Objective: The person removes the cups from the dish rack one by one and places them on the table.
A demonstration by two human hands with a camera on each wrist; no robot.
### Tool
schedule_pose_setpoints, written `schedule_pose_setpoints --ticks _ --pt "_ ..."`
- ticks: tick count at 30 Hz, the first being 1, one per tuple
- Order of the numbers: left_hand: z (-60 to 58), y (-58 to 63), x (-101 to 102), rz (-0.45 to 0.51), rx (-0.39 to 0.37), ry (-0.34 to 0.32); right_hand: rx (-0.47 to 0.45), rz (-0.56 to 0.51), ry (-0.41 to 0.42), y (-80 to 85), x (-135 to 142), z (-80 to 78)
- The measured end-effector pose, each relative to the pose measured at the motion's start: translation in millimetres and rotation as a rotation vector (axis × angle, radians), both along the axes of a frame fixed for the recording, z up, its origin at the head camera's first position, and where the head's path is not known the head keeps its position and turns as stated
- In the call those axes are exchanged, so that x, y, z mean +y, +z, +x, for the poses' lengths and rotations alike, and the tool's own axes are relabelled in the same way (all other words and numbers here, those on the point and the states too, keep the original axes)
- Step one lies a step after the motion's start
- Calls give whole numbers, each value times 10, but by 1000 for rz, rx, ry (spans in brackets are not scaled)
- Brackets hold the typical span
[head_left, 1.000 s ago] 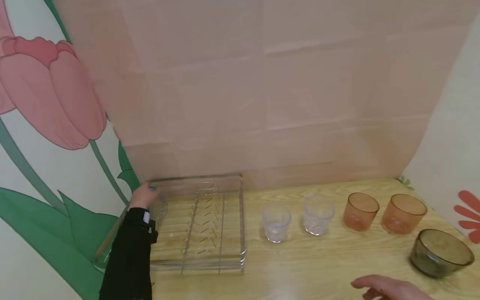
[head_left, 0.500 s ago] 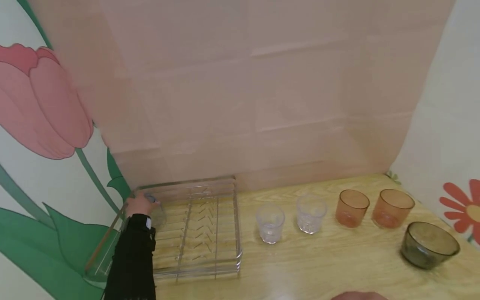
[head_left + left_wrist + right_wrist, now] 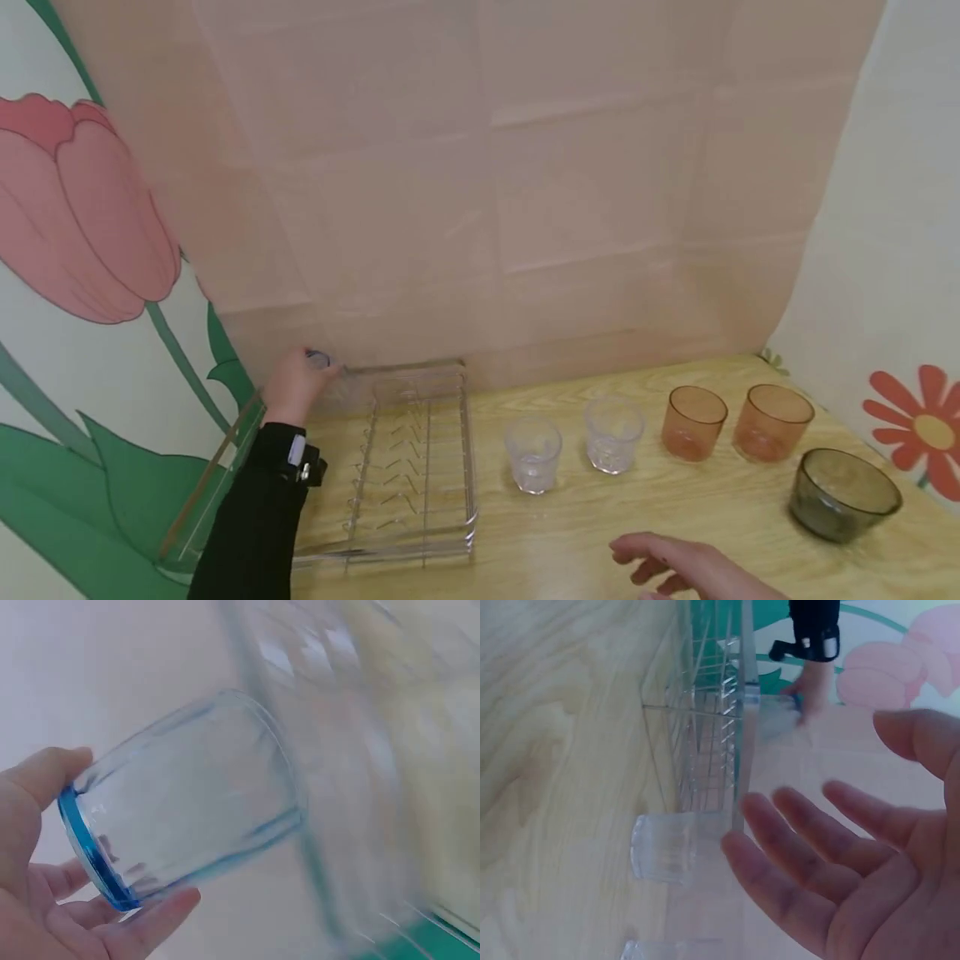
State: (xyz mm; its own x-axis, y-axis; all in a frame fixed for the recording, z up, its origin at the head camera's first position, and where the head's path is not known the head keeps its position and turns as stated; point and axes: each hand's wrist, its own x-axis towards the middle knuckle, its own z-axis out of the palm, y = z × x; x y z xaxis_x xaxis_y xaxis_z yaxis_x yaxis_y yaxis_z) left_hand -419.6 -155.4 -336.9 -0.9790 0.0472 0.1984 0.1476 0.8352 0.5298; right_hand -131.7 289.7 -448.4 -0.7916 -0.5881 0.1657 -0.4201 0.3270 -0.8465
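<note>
A clear drinking glass (image 3: 187,802) with a blue-tinted base hangs over the rear left of the wire dish rack (image 3: 471,500). My left hand (image 3: 296,387) pinches it by the base, thumb on one side and fingers on the other, its mouth pointing toward the rack. In the head view, the hand partly covers the glass. Over the table's front, my right hand (image 3: 690,562) holds nothing; its fingers are spread and slightly bent in the right wrist view. Two clear glasses, the nearer one (image 3: 533,454) and its neighbour (image 3: 613,433), stand upright right of the rack.
Two orange glasses, the left one (image 3: 693,425) and the right one (image 3: 772,425), stand farther right. A dark greenish glass bowl (image 3: 843,500) sits near the right side of the wooden table (image 3: 555,550). A pinkish sheet (image 3: 487,192) covers the wall behind.
My left hand has dipped at the rack's rear left corner and then risen with the glass. The right hand slipped mostly out of view and is back, farther left. The head view has shifted.
</note>
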Motion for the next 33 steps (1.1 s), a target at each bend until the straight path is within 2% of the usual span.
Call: schedule_pose_setpoints --ticks 2,4,6,9,11,14,17,19,22,26,31,33 --pt "91 210 158 104 6 -90 115 7 -73 162 -136 1" --pt "219 377 324 229 -30 -194 165 -16 -125 297 -220 -28" --pt "392 474 482 385 -105 -308 172 -40 -169 397 -305 -72" --pt "700 499 696 602 -217 -466 217 -99 -205 507 -448 -145" --pt "903 468 829 699 -266 -567 285 -133 -234 570 -541 -196" --pt "1164 413 1016 763 -321 -716 407 -178 -277 682 -652 -273" --pt "1357 370 1181 775 -388 -836 485 -241 -326 795 -727 -321" --pt "1437 350 1262 797 -427 -887 508 -302 -351 850 -759 -334" --pt "1510 334 1336 848 -459 -912 522 -409 -384 891 -779 -339" --pt "1576 310 1376 884 -493 -916 541 -570 -318 928 -747 -370" --pt "1638 264 1428 878 -526 -965 534 -584 -273 1012 -681 -366" --pt "1662 258 1457 869 -533 -978 515 -539 -311 1047 -669 -336"
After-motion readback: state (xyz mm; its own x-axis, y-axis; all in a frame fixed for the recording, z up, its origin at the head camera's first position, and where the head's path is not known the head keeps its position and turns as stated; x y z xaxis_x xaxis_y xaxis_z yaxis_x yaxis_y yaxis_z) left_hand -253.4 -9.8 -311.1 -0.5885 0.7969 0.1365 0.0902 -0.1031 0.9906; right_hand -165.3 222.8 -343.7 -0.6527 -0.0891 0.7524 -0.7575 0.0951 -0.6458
